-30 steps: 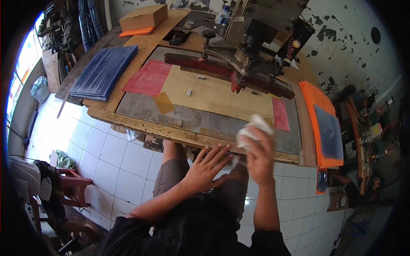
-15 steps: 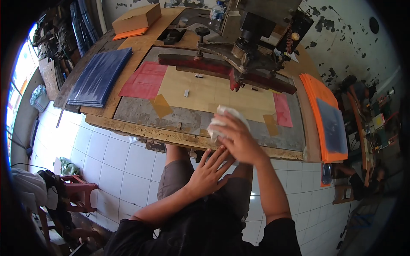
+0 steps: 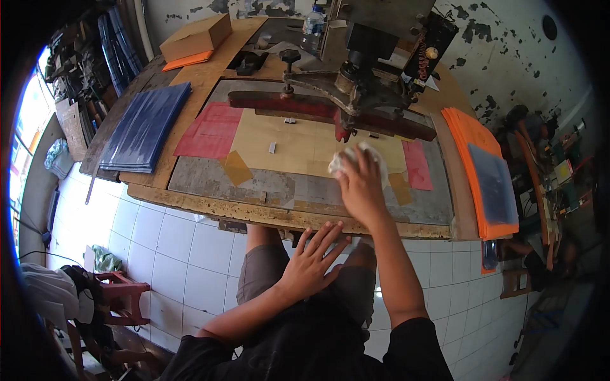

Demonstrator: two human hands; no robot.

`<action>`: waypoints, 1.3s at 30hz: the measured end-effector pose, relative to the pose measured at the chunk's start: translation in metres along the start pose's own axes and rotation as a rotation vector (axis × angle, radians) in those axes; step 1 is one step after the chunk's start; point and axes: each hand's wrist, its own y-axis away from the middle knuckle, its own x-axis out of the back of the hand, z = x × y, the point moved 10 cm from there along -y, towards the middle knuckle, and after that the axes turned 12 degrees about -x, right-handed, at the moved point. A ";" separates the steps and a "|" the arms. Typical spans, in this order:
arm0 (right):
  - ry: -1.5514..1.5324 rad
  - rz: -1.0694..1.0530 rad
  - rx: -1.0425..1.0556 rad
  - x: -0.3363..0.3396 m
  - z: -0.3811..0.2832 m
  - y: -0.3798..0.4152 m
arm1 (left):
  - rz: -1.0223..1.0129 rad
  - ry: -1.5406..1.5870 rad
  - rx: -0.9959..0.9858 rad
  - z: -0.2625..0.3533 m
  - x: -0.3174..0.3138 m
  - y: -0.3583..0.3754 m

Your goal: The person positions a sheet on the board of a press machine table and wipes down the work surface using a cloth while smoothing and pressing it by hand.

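Observation:
My right hand (image 3: pixel 362 189) is closed over a crumpled white cloth (image 3: pixel 339 164) and presses it on the yellow sheet (image 3: pixel 305 145), near its right part. Pink-red pieces (image 3: pixel 210 131) flank that sheet on the metal bed, and brown tape (image 3: pixel 236 168) covers its lower left corner. Small pale blocks, one of them a grey piece (image 3: pixel 272 148), sit on the yellow surface. With fingers spread, my left hand (image 3: pixel 310 263) lies at the front edge of the table and holds nothing. Above the sheet hangs the red press bar (image 3: pixel 286 105).
Blue plastic sheets (image 3: pixel 147 127) are stacked at the left of the table. To the right lies an orange stack (image 3: pixel 467 159) with a clear bluish sheet on top. A cardboard box (image 3: pixel 196 37) and a water bottle (image 3: pixel 314 22) stand at the back. Another person sits far right.
My right hand has moved the cloth up and to the right, from the front edge of the yellow sheet onto it. My left hand has stayed put. The view has shifted slightly.

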 end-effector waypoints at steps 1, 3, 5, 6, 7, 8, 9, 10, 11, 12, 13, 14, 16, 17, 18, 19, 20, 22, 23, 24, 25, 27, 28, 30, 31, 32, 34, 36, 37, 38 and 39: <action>0.033 0.041 -0.016 0.004 -0.003 0.011 | 0.005 0.006 0.009 0.000 -0.001 0.001; -0.140 -0.157 0.285 0.012 -0.037 0.044 | 0.003 0.008 0.014 0.001 -0.002 0.002; -0.156 -0.146 0.241 0.037 -0.015 0.056 | 0.003 -0.008 0.006 0.002 0.001 0.000; -0.123 -0.084 0.123 0.046 0.024 0.052 | -0.002 -0.001 0.004 0.002 0.002 -0.001; -0.091 -0.024 0.006 0.052 0.070 0.050 | -0.008 0.005 0.004 0.002 0.002 -0.002; -0.025 0.052 -0.133 0.067 0.120 0.049 | -0.016 0.010 0.005 0.001 0.002 -0.001; 0.042 0.129 -0.269 0.085 0.147 0.047 | -0.007 0.012 0.008 0.002 0.002 0.000; 0.080 0.134 -0.300 0.084 0.157 0.050 | 0.004 0.013 0.012 0.003 0.002 0.000; 0.117 0.141 -0.332 0.083 0.165 0.055 | 0.014 0.012 0.013 0.002 0.001 -0.002; 0.153 0.149 -0.365 0.084 0.168 0.059 | 0.017 0.000 0.009 0.001 0.002 -0.004; 0.100 0.070 -0.221 0.074 0.128 0.068 | 0.012 -0.003 0.009 0.001 0.001 -0.006; 0.039 -0.011 -0.075 0.064 0.060 0.080 | 0.003 -0.008 0.014 0.002 0.001 -0.004; -0.060 -0.109 0.073 0.058 0.013 0.096 | -0.010 -0.007 0.011 0.002 0.000 -0.002; -0.092 -0.122 0.086 0.062 0.016 0.096 | -0.011 -0.015 0.008 0.000 0.001 -0.003; -0.125 -0.132 0.101 0.065 0.022 0.096 | -0.025 -0.008 0.011 -0.002 0.002 -0.003; -0.129 -0.053 -0.001 0.072 0.051 0.094 | -0.038 0.000 0.013 -0.002 0.003 -0.004; -0.067 0.044 -0.122 0.082 0.084 0.091 | -0.050 0.010 0.014 -0.002 0.004 -0.004; 0.123 0.206 -0.348 0.087 0.127 0.094 | -0.055 0.025 0.021 -0.003 0.005 -0.004; 0.249 0.273 -0.453 0.090 0.141 0.099 | -0.053 0.034 0.022 -0.002 0.004 -0.006; 0.334 0.281 -0.410 0.088 0.119 0.099 | -0.048 0.018 0.019 -0.002 0.004 -0.007; 0.273 0.248 -0.335 0.080 0.095 0.101 | -0.046 0.005 0.015 -0.002 0.004 -0.007; 0.068 0.094 -0.156 0.058 0.039 0.110 | -0.040 -0.002 0.011 -0.003 0.001 -0.005; -0.030 -0.004 -0.027 0.054 0.012 0.117 | -0.038 0.005 0.013 -0.005 -0.003 -0.001; -0.055 -0.050 0.019 0.054 0.010 0.125 | -0.052 0.003 0.019 -0.006 -0.005 -0.002; -0.041 -0.028 0.015 0.063 0.024 0.124 | -0.051 -0.004 0.012 -0.005 -0.002 -0.006; -0.017 0.050 -0.086 0.077 0.051 0.121 | -0.053 -0.010 0.008 -0.003 0.002 -0.009; 0.091 0.225 -0.311 0.101 0.107 0.122 | -0.058 -0.022 0.009 -0.002 0.004 -0.009; 0.253 0.285 -0.431 0.102 0.131 0.126 | -0.053 -0.030 0.012 -0.002 0.003 -0.010; 0.319 0.308 -0.428 0.100 0.125 0.123 | -0.051 -0.030 0.013 -0.002 0.002 -0.011; 0.222 0.256 -0.353 0.089 0.106 0.122 | -0.051 -0.029 0.015 -0.002 0.001 -0.010; 0.123 0.204 -0.275 0.081 0.079 0.119 | -0.050 -0.029 0.020 -0.002 0.000 -0.010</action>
